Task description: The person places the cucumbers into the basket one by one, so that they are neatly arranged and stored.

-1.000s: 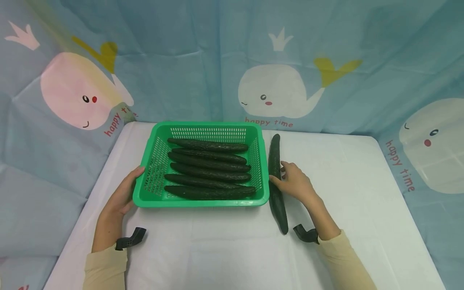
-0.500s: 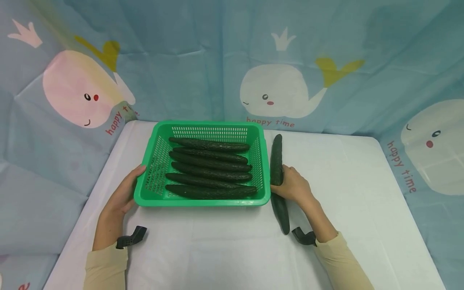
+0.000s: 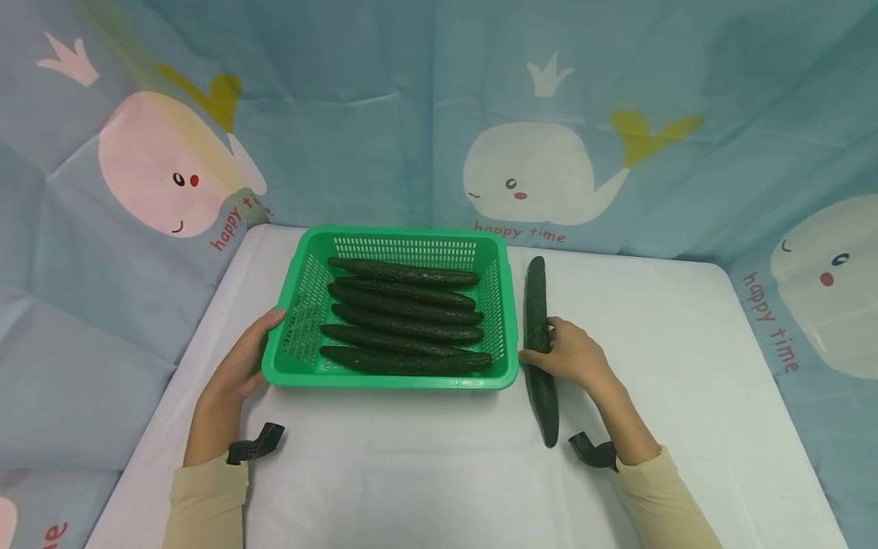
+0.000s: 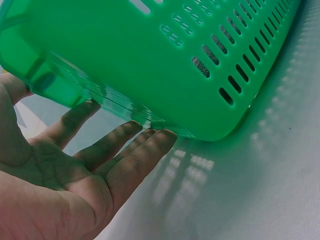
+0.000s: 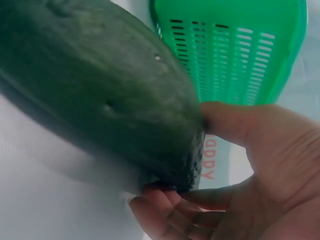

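My left hand [image 3: 236, 358] rests against the left side of a green plastic basket [image 3: 391, 383]. Seen from the left wrist, its fairly straight fingers [image 4: 150, 150] touch the slotted basket wall [image 4: 125, 60] with their tips. To the basket's right, one long dark green cucumber [image 3: 537, 297] lies lengthwise on the table. My right hand [image 3: 572, 354] holds it around the middle, thumb on the basket side and fingers on the other. The right wrist view has the cucumber [image 5: 110, 90] up close between thumb and curled fingers.
Inside the basket, several more cucumbers [image 3: 405, 332] lie crosswise, side by side. A white cloth covers the table [image 3: 411, 473]. Blue curtains [image 3: 384, 152] with whale prints hang behind and at both sides. Small black devices [image 3: 257, 444] are strapped to both wrists.
The right hand has settled closer around the cucumber and slid slightly toward the near end. The whole scene has shifted a little rightward in view; basket and left hand keep their places.
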Available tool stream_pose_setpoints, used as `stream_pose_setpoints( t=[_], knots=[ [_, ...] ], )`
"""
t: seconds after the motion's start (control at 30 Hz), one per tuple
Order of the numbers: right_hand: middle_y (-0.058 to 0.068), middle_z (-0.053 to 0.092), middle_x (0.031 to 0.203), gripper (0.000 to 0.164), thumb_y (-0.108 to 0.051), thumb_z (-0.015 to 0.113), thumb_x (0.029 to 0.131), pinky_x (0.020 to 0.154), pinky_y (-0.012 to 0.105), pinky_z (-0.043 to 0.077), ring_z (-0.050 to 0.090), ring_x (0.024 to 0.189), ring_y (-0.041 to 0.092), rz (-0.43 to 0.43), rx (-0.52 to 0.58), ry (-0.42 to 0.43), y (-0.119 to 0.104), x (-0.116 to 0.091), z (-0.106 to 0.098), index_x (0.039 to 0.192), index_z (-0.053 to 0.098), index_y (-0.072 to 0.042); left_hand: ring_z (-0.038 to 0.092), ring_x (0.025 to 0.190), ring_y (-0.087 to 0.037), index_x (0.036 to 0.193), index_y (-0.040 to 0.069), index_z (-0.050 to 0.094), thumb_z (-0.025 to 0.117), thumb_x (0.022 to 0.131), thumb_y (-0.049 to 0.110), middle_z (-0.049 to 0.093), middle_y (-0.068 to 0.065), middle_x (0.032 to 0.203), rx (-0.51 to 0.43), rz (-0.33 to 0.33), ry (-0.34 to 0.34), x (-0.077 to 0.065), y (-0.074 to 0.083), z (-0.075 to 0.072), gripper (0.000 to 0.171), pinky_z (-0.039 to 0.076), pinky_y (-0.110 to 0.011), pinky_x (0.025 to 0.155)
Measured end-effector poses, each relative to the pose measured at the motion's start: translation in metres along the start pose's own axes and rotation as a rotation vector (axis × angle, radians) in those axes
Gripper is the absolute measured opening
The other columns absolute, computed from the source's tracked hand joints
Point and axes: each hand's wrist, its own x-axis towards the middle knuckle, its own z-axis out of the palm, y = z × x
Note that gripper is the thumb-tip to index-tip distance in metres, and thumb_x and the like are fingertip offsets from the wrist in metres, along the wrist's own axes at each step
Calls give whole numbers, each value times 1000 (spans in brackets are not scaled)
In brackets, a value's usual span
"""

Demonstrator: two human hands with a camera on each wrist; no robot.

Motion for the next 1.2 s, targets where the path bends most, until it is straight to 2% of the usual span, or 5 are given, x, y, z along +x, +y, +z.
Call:
stream_pose_setpoints(
  t=[0.17,0.43,0.8,1.03,1.2],
  knots=[
    [28,72,125,83,-43,76,94,88,54,59,72,107,37,5,-24,-12,3,-3,-5,149,47,12,54,127,-4,172,17,8,37,111,57,19,-28,171,-9,5,-12,-1,0,0,79,57,-20,96],
    [21,73,96,53,-32,72,95,61,37,53,67,76,25,19,-75,36,1,-7,-8,124,64,12,55,127,-2,172,16,9,37,111,57,20,-27,171,-11,11,-15,2,1,5,79,57,-19,97],
    [31,71,119,73,-34,76,96,85,53,61,73,102,38,7,-36,-8,1,-9,-11,144,50,15,55,126,-4,172,18,10,38,111,58,29,-19,164,-10,-4,-8,-1,0,2,78,57,-21,97],
    [35,69,124,76,-32,74,97,86,53,62,73,104,39,-3,-2,14,4,-9,-7,148,46,17,57,125,-3,172,16,9,37,111,56,29,-20,164,-3,12,-15,-1,1,1,78,57,-21,96],
    [35,67,131,76,-29,72,98,91,56,61,71,117,45,-5,91,11,15,-13,-11,153,42,14,58,125,-3,172,15,10,37,112,56,31,-19,162,6,15,-21,-2,2,0,78,58,-21,97]
  ],
)
